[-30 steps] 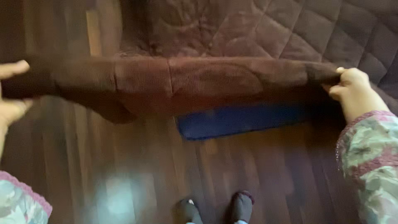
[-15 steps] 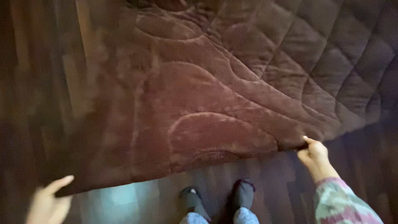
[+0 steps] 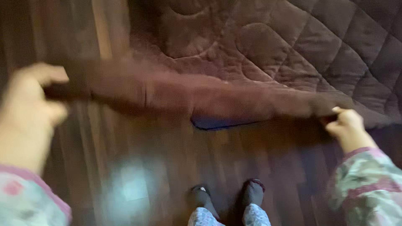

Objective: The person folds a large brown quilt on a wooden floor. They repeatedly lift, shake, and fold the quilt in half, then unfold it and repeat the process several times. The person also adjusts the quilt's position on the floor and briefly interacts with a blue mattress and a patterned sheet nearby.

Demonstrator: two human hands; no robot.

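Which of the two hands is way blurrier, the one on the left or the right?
The left hand is blurrier, a smeared shape gripping one end of the brown quilt. The right hand looks sharper, with fingers pinching the other end.

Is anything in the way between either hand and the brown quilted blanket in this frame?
Nothing visible. The left hand and the right hand each already grip the near edge of the brown quilted blanket, lifted above the dark wooden floor. A blue mat shows under the raised edge, clear of both hands.
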